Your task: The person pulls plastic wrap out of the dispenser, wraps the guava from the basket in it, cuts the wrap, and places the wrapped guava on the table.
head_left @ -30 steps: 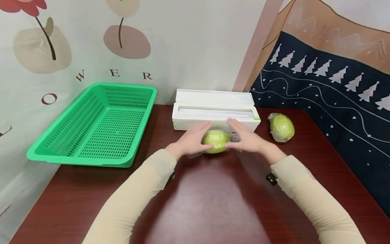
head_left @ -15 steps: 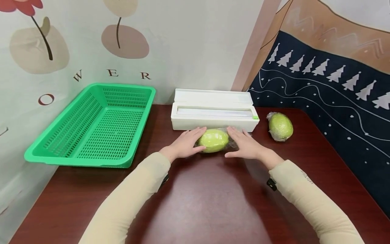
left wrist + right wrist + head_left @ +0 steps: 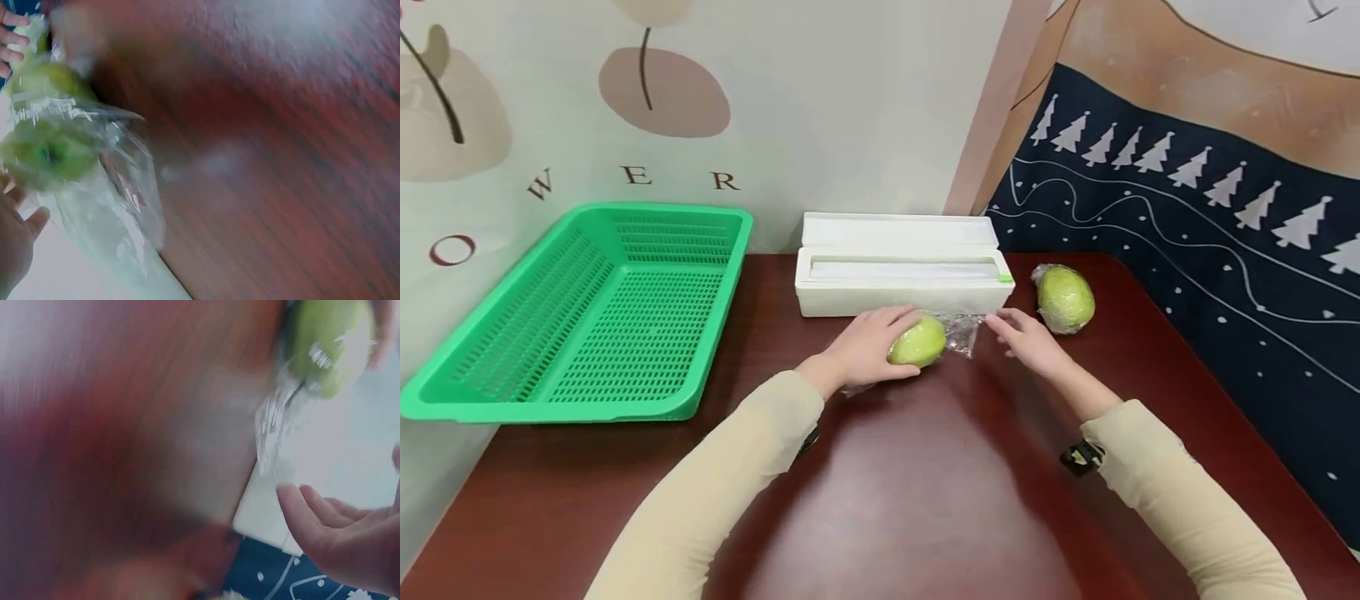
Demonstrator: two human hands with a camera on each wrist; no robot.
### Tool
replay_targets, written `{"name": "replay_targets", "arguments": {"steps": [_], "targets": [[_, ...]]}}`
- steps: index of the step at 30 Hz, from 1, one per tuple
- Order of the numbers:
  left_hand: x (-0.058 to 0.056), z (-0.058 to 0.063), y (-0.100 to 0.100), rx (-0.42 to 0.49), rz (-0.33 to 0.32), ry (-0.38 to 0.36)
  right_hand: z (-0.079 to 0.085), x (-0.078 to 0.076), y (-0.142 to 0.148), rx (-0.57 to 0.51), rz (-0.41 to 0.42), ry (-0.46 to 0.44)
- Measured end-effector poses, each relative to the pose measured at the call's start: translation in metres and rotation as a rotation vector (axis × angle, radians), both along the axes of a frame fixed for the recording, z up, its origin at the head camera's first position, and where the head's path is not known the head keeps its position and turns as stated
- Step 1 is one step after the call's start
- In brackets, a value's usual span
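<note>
In the head view, a green apple [image 3: 921, 342] in clear plastic wrap rests on the table in front of a white box. My left hand [image 3: 867, 348] grips it from the left, fingers over the far side and thumb on the near side. Loose wrap [image 3: 961, 333] sticks out to the right of the apple. At its end are the fingertips of my right hand [image 3: 1033, 346]. In the right wrist view the right thumb is apart from the fingers. The apple's stem dimple [image 3: 51, 153] shows through film in the left wrist view.
The white cling film box [image 3: 902, 297] stands behind the hands, lid raised, with a green slider at its right end. A second wrapped apple [image 3: 1064, 300] lies to the right. A green plastic basket [image 3: 688, 404] sits on the left of the dark red table [image 3: 925, 483].
Both hands were beside the apple. My right hand has moved right, off the apple to the end of the loose wrap, while my left hand has closed more around the apple.
</note>
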State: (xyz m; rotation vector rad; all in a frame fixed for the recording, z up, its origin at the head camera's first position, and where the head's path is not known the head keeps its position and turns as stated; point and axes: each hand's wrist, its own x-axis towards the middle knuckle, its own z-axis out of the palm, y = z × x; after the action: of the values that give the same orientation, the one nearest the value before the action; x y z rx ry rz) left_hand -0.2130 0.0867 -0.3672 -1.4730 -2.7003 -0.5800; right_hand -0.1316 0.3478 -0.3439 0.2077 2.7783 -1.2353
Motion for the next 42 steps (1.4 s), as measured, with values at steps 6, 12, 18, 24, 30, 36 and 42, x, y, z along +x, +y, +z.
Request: {"name": "replay_targets", "arguments": {"steps": [6, 12, 18, 24, 30, 36, 42], "targets": [[-0.003, -0.001, -0.008, -0.042, 0.035, -0.023, -0.005, 0.002, -0.024, -0.417, 0.038, -0.224], [-0.004, 0.005, -0.006, -0.045, 0.031, -0.046, -0.014, 0.012, -0.045, -0.578, 0.147, -0.407], [-0.001, 0.005, 0.003, -0.022, 0.037, -0.049, -0.021, 0.018, -0.058, -0.717, 0.129, -0.446], [-0.001, 0.001, 0.008, -0.001, 0.073, -0.024, -0.016, 0.018, -0.059, -0.806, 0.029, -0.405], [-0.002, 0.001, 0.01, 0.028, 0.075, -0.025, -0.012, 0.017, -0.057, -0.884, -0.061, -0.368], [-0.002, 0.001, 0.012, 0.023, 0.071, -0.037, -0.011, 0.019, -0.054, -0.921, -0.08, -0.341], [-0.003, 0.001, 0.013, 0.041, 0.07, -0.059, -0.011, 0.018, -0.052, -0.874, -0.148, -0.267]]}}
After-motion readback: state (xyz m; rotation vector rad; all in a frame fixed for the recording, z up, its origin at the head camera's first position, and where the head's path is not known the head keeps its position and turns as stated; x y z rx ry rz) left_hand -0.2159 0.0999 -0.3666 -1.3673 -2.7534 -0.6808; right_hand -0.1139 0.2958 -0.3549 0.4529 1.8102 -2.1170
